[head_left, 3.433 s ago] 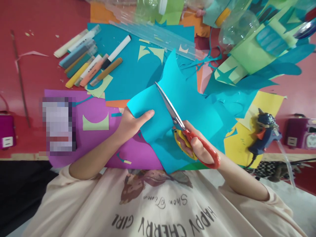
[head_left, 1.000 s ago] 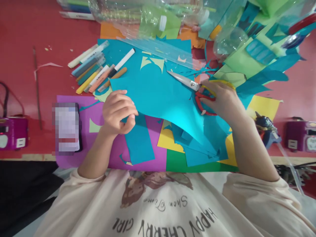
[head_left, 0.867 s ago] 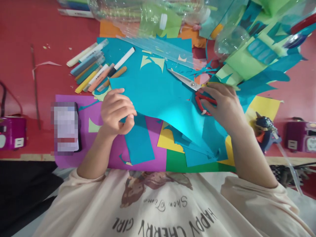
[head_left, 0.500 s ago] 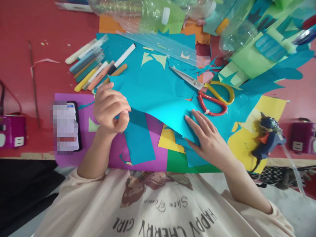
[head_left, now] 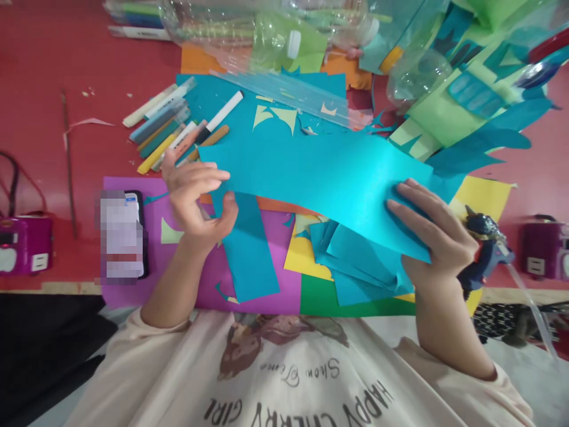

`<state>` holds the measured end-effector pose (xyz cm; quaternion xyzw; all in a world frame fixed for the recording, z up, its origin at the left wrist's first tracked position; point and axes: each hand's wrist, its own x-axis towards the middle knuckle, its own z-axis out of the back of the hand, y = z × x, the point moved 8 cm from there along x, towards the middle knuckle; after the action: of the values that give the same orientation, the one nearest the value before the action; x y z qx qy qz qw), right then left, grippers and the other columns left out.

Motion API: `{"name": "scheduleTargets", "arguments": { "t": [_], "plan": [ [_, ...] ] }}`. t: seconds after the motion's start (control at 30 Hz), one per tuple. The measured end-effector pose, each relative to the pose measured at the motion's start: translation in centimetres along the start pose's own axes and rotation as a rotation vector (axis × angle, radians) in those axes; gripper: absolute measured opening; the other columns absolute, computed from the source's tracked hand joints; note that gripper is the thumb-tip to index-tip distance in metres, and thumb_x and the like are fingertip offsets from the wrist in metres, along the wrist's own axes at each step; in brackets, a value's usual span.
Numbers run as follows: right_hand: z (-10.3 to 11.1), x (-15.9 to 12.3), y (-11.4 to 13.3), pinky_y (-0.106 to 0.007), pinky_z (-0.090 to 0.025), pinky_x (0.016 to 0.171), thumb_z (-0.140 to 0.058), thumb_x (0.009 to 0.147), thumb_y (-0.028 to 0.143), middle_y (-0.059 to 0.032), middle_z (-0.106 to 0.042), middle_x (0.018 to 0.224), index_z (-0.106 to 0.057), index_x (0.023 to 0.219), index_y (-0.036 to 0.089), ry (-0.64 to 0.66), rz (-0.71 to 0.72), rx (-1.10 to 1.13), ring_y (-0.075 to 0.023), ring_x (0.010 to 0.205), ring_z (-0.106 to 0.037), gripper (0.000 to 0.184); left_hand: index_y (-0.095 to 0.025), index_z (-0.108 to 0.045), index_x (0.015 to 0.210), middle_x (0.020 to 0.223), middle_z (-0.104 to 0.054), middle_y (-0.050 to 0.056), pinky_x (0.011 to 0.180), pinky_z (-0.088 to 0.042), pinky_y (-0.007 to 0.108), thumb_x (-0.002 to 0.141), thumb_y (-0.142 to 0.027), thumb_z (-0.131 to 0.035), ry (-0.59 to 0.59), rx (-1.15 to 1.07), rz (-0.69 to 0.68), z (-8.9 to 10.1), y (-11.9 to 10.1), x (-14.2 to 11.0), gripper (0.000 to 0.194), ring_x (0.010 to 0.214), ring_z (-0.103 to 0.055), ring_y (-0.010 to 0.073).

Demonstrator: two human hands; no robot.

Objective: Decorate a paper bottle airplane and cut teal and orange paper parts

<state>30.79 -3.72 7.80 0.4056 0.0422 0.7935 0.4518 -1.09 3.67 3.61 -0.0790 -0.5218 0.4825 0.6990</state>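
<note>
A long teal paper sheet (head_left: 320, 175) is lifted above the table and held at both ends. My left hand (head_left: 195, 198) pinches its left edge between thumb and fingers. My right hand (head_left: 429, 234) grips its right end, fingers on top of the paper. Under the sheet lie a cut teal strip (head_left: 246, 249) on purple paper (head_left: 178, 261) and a heap of teal offcuts (head_left: 355, 261). The scissors are hidden behind the raised sheet.
Several markers (head_left: 175, 130) lie at the upper left. A phone (head_left: 122, 234) rests on the purple paper. A glue gun (head_left: 484, 252) sits at the right. Clear plastic bottles (head_left: 267, 26) and green and teal paper cut-outs (head_left: 466, 101) crowd the back.
The scissors were laid down on the table by my right hand, which then took the right end of the teal sheet. Both hands have lifted the sheet, covering the scissors.
</note>
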Motion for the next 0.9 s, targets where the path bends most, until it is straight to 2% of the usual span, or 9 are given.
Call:
{"name": "scheduleTargets", "arguments": {
  "t": [0.1,0.2,0.3,0.4,0.47,0.57,0.73,0.77,0.9],
  "plan": [
    [0.8,0.0,-1.3,-0.048,-0.05,0.112,-0.048,0.098,0.048,-0.0016,-0.062,0.142,-0.06,0.138,0.034,0.002,0.043,0.011,-0.0291,0.13,-0.06,0.044,-0.032,-0.05,0.099,0.112,-0.065,-0.002,0.129,-0.01,0.047,0.079,-0.055,-0.07,-0.019,-0.08,0.12,-0.2,-0.1,0.2,0.037,0.128,-0.056,0.0214],
    [1.2,0.1,-2.4,-0.045,-0.049,0.114,-0.051,0.098,0.038,0.0022,-0.06,0.143,-0.06,0.137,0.036,0.024,0.052,0.02,-0.0259,0.133,-0.057,0.04,-0.043,-0.044,0.128,0.154,-0.037,-0.008,0.127,-0.022,0.04,0.075,-0.049,-0.079,0.005,-0.316,0.342,-1.1,0.3,0.5,0.064,0.153,-0.023,0.021],
    [1.0,0.3,-3.0,-0.043,-0.051,0.112,-0.059,0.094,0.02,0.0043,-0.058,0.144,-0.059,0.136,0.041,0.077,0.052,0.0,-0.0241,0.134,-0.056,0.048,-0.038,-0.047,0.131,0.151,-0.047,0.001,0.118,-0.035,0.049,0.082,-0.067,-0.06,0.186,-0.636,0.704,-3.9,1.7,-0.3,0.058,0.147,-0.037,0.0298],
    [0.9,0.1,-3.7,-0.045,-0.052,0.111,-0.063,0.086,0.006,0.0017,-0.057,0.146,-0.056,0.138,0.043,0.132,0.056,-0.028,-0.0272,0.135,-0.054,0.064,-0.032,-0.05,0.131,0.15,-0.051,0.007,0.114,-0.039,0.054,0.084,-0.065,-0.052,0.388,-0.811,0.984,-6.3,2.1,-2.0,0.058,0.145,-0.041,0.0329],
    [0.5,-0.3,-4.7,-0.049,-0.05,0.112,-0.052,0.084,-0.004,-0.0015,-0.055,0.149,-0.061,0.135,0.04,0.223,0.027,-0.09,-0.0289,0.138,-0.05,0.068,-0.031,-0.054,0.128,0.151,-0.05,0.005,0.114,-0.039,0.051,0.083,-0.057,-0.056,0.414,-0.846,1.018,-6.8,2.0,-2.3,0.052,0.145,-0.04,0.0309],
    [0.2,-0.5,-6.3,-0.057,-0.044,0.114,-0.044,0.081,-0.008,-0.0037,-0.053,0.15,-0.07,0.123,0.035,0.331,-0.04,-0.294,-0.0319,0.144,-0.041,0.066,-0.029,-0.062,0.116,0.146,-0.056,0.002,0.117,-0.036,0.043,0.08,-0.052,-0.061,0.34,-0.844,0.983,-6.6,1.9,-2.2,0.043,0.145,-0.041,0.0259],
    [1.0,1.5,-4.2,-0.061,-0.044,0.111,-0.048,0.088,0.002,-0.0054,-0.064,0.138,-0.065,0.128,0.038,0.1,-0.073,-0.402,-0.0324,0.138,-0.051,0.056,-0.03,-0.064,0.105,0.146,-0.056,-0.001,0.117,-0.035,0.038,0.079,-0.052,-0.061,0.221,-0.792,0.953,-6.1,2.3,-2.1,0.034,0.147,-0.037,0.0228],
    [0.4,1.8,-3.2,-0.062,-0.043,0.112,-0.05,0.09,0.005,-0.0076,-0.065,0.136,-0.065,0.128,0.036,0.093,-0.052,-0.401,-0.0328,0.137,-0.052,0.052,-0.03,-0.064,0.104,0.146,-0.055,-0.001,0.117,-0.036,0.039,0.08,-0.051,-0.061,0.211,-0.794,0.958,-6.0,2.3,-2.1,0.033,0.148,-0.036,0.0229],
    [-5.2,1.8,-0.2,-0.056,-0.05,0.107,-0.061,0.091,0.02,-0.0165,-0.064,0.136,-0.057,0.134,0.026,0.348,0.04,-0.205,-0.0332,0.135,-0.054,0.043,-0.031,-0.063,0.104,0.149,-0.052,0.0,0.112,-0.042,0.044,0.081,-0.052,-0.058,0.201,-0.812,0.964,-5.7,2.2,-2.1,0.032,0.149,-0.033,0.0249]
  ]
}}
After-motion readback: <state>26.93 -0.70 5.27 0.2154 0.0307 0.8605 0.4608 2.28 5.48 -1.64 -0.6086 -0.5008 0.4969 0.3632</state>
